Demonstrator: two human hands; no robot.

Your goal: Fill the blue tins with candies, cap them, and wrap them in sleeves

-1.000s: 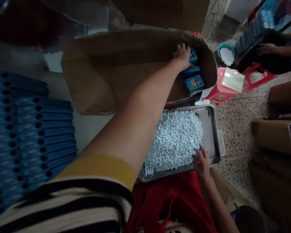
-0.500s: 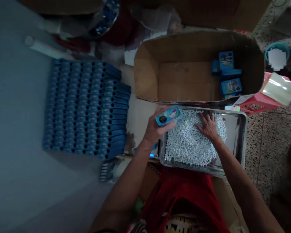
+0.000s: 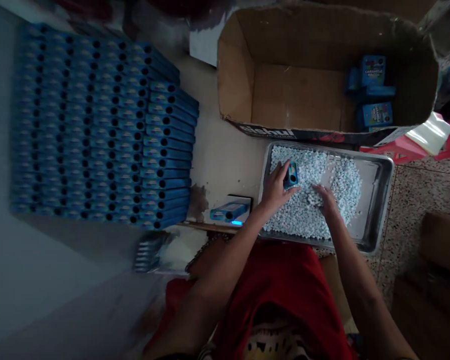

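Looking down on a pale tabletop (image 3: 225,170), loaded at left with a large stack of blue boxes (image 3: 97,130) in close rows. Beyond the tray, showing an open cardboard carton (image 3: 296,95), with at least 4 blue packs (image 3: 377,114) bunched inside towards the right end. Just in front of the carton, showing a shallow metal tray (image 3: 386,195) — spread with pale pellets (image 3: 292,220), parted by a gap and bare at the right end. Left of the tray, showing a dark scale with a lit display (image 3: 236,222), bearing 1 blue carton-like pack (image 3: 228,211).

Clamped in the left hand (image 3: 277,185), between fingers and thumb: a small blue box (image 3: 291,174), held over the left part of the tray, dark-spotted face upward. Dipped among the pellets just to its right, the right hand (image 3: 327,199) — fingers curled, some pellets bunched at the tips, no telling whether closed on any.

Probably gathering pellets now, keeping the small box near. Calling next, by judgement, for a firm left grip and a cupped right hand, to avoid spilling.
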